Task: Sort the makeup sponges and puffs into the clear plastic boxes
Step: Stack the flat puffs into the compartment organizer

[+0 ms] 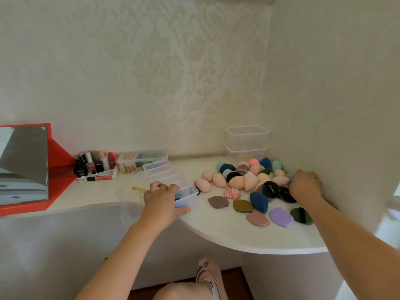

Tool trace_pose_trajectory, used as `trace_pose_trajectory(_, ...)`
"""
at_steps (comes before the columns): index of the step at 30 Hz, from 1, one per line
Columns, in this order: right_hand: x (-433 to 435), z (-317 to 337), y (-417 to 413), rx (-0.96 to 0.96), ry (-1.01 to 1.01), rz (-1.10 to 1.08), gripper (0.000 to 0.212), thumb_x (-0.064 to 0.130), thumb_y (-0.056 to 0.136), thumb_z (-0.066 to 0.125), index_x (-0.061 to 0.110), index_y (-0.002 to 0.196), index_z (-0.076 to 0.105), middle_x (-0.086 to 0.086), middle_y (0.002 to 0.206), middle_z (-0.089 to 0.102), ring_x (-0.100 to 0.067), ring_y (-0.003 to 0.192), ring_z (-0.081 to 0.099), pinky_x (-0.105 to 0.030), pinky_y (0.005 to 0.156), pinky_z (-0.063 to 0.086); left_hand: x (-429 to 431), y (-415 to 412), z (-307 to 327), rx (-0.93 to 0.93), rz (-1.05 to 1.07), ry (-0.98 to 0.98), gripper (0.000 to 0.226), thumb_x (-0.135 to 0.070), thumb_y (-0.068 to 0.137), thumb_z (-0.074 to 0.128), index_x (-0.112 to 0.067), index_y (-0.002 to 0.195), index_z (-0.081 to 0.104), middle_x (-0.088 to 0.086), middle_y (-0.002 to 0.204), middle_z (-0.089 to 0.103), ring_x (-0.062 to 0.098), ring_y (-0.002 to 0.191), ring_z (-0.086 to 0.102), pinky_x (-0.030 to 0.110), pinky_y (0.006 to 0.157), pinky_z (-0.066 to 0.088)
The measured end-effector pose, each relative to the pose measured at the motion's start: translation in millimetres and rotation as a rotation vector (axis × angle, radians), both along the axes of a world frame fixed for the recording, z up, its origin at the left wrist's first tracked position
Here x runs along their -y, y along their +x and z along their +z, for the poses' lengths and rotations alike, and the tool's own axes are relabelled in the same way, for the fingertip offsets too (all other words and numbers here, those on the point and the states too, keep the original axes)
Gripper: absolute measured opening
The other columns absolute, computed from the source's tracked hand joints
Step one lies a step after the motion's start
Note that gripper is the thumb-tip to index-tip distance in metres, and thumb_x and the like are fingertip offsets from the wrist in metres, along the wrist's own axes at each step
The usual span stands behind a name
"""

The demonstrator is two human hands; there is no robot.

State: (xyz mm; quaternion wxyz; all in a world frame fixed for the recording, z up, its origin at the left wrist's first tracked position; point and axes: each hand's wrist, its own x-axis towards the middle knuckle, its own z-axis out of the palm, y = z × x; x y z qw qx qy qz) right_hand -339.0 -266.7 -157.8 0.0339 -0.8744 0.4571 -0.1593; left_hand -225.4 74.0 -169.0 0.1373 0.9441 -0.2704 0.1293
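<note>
Okay, left grip [161, 201] is closed around the nearest clear plastic box [191, 197], thumb along its front wall, fingers over the far rim. The box sits upright at the front edge of the surface [227, 232], top open, with something dark and a pale piece inside. Behind it a row of clear boxes [161, 169] runs back-left to a long box [144, 158] holding tan puffs.

Right grip [305, 187] is palm down on the right end of the sponge pile [246, 176] by the wall, fingers curled; cannot tell if it holds anything. The egg sponges lie on their sides, tips pointing every way. The navy sponge [259, 202] has its long axis roughly front to back. The flat puffs [281, 217] lie face down in a loose row in front. Two stacked boxes [246, 138] stand in the back corner.
</note>
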Motion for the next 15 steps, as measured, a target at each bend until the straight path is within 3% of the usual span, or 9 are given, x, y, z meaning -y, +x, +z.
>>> trace_pose_trajectory(8, -19.0, 32.3, 18.5, 0.168, -0.132, 0.088, 0.023, 0.009, 0.091, 0.05, -0.001, 0.111, 0.05, -0.02, 0.112, 0.054, -0.034, 0.1, 0.055, -0.038, 0.082, 0.045, 0.8, -0.7, 1.8, 0.013, 0.003, 0.021, 0.068, -0.063, 0.079, 0.057, -0.029, 0.135, 0.039, -0.003, 0.125, 0.049, 0.022, 0.124, 0.028, 0.033, 0.093, 0.029)
trace_pose_trajectory(11, -45.5, 50.5, 31.9, 0.326, 0.064, 0.407, 0.017, 0.01, 0.09, 0.055, 0.005, 0.106, 0.06, -0.013, 0.103, 0.063, -0.029, 0.092, 0.058, -0.033, 0.075, 0.045, 1.1, -2.3, 2.4, 0.029, 0.006, 0.02, 0.066, -0.064, 0.079, 0.056, -0.031, 0.134, 0.039, -0.003, 0.122, 0.047, 0.022, 0.12, 0.029, 0.031, 0.092, 0.028)
trace_pose_trajectory(15, -109.5, 69.1, 46.7, 0.247, 0.177, 0.913, 0.008, 0.013, 0.087, 0.064, 0.013, 0.094, 0.067, 0.004, 0.084, 0.063, -0.012, 0.077, 0.056, -0.015, 0.062, 0.039, 1.0, -2.6, 1.8, 0.028, -0.004, -0.009, 0.065, -0.064, 0.079, 0.056, -0.032, 0.132, 0.039, -0.003, 0.117, 0.049, 0.022, 0.117, 0.029, 0.03, 0.088, 0.028)
